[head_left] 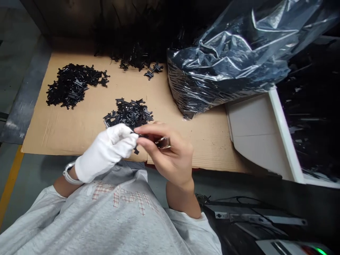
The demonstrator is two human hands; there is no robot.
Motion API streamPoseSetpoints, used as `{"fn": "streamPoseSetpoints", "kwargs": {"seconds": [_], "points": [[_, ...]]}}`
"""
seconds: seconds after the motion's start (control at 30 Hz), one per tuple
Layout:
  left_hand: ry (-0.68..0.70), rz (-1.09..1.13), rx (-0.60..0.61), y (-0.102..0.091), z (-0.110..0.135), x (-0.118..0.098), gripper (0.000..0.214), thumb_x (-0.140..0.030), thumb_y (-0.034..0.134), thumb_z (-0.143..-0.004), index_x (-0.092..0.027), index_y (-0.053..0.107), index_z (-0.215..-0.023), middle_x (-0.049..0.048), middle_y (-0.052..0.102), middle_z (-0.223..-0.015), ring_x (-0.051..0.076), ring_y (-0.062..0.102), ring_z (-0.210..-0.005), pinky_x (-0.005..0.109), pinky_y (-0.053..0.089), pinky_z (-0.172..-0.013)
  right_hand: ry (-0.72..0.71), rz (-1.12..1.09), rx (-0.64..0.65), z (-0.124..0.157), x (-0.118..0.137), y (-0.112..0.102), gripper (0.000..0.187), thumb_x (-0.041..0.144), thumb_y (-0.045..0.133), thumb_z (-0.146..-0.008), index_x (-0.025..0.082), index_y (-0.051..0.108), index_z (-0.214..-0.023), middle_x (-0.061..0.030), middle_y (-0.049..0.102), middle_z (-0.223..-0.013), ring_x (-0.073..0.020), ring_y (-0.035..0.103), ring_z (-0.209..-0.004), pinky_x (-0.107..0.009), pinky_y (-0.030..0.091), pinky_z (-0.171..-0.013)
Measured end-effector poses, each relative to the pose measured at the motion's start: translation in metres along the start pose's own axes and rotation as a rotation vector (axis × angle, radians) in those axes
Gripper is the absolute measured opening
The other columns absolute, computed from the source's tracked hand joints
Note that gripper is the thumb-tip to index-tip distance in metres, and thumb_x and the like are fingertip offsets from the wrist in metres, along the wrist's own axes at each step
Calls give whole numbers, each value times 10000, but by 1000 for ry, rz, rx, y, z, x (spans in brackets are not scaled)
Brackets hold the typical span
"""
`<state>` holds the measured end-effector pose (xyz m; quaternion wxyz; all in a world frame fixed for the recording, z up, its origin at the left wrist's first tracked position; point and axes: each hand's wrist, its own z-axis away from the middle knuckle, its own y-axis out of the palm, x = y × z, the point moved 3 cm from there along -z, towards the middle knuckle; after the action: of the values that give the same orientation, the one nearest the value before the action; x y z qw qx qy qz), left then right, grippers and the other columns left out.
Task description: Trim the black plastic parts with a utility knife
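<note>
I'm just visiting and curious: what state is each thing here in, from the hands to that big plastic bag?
Left hand, white-gloved, pinching a small black plastic part
Right hand, bare, fingers closed on that part
Clear plastic bag, crumpled, full of black parts
Loose black parts, heaped
Cardboard sheet, lying flat

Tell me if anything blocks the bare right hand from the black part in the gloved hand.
Nothing visible does: the fingertips of the bare right hand touch the small black plastic part, held in the white-gloved left hand.
</note>
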<state>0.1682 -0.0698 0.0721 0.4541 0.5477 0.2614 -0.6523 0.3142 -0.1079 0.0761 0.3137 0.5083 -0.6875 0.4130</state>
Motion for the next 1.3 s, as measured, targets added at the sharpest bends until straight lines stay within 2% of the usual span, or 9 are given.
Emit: {"fn": "streamPoseSetpoints", "kwargs": {"seconds": [0.2, 0.27, 0.37, 0.43, 0.57, 0.9, 1.07, 1.17, 1.3], "points": [[32, -292, 59, -22, -17, 20, 228, -390, 549, -916, -199, 604, -803, -12, 624, -683, 118, 573, -622, 257, 509, -673, 182, 60, 33, -10, -28, 1, 52, 228, 682, -934, 243, 718, -901, 10, 770, -811, -133, 685, -661, -247, 534, -593], [29, -536, -109, -51, -26, 27, 264, -413, 537, -933, -201, 666, -1021, 42, 722, -873, 171, 663, -774, 306, 533, -764, 235, 106, 19, -15, -46, 1, 71, 271, 674, -928, 239, 707, -874, 0, 761, -775, -155, 694, -671, -263, 533, -609], [43, -1069, -617, -109, -38, 21, 387, -364, 458, -982, -196, 645, -1277, 137, 729, -1171, 286, 677, -1084, 440, 500, -987, 329, 215, 76, -24, -76, 5, 90, 268, 620, -912, 229, 692, -875, -31, 762, -790, -201, 717, -738, -315, 553, -691], [-63, -1343, -755, -141, -47, 16, 470, -351, 417, -995, -200, 589, -1406, 194, 688, -1245, 376, 633, -1199, 533, 467, -1021, 356, 270, 98, -28, -91, 7, 103, 248, 596, -890, 221, 695, -897, -59, 776, -852, -230, 729, -802, -356, 560, -755], [-196, -1574, -595, -174, -68, 10, 505, -369, 451, -973, -258, 575, -1449, 203, 657, -1291, 412, 604, -1229, 539, 458, -998, 344, 324, 77, -31, -102, 7, 122, 270, 619, -867, 210, 700, -935, -96, 778, -940, -266, 718, -886, -411, 546, -835], [-134, -1675, -455, -188, -86, 5, 452, -345, 481, -928, -196, 677, -1309, 225, 654, -1271, 438, 570, -1209, 544, 393, -979, 283, 357, 54, -18, -85, -7, 164, 340, 599, -928, 219, 685, -999, -88, 768, -998, -244, 695, -913, -387, 530, -842], [-129, -1596, -398, -201, -103, 2, 216, -259, 632, -793, -171, 747, -954, 144, 735, -1051, 386, 610, -1105, 522, 353, -1013, 287, 348, 72, -12, -77, -9, 149, 349, 597, -939, 219, 667, -924, -63, 733, -902, -214, 657, -803, -340, 495, -733], [-76, -1539, -414, -201, -99, -7, 75, -230, 642, -774, -187, 700, -795, 74, 703, -892, 322, 614, -1030, 466, 363, -1003, 304, 352, 57, -6, -70, -14, 266, 375, 517, -989, 219, 615, -797, -41, 682, -816, -169, 591, -685, -304, 435, -630], [135, -1371, -514, -194, -78, -24, 149, -311, 573, -882, -215, 679, -923, 13, 637, -947, 240, 556, -1107, 383, 352, -1056, 366, 317, 27, 3, -60, -24, 411, 503, 422, -1037, 222, 598, -794, 25, 563, -610, -137, 518, -521, -287, 399, -534]]}}
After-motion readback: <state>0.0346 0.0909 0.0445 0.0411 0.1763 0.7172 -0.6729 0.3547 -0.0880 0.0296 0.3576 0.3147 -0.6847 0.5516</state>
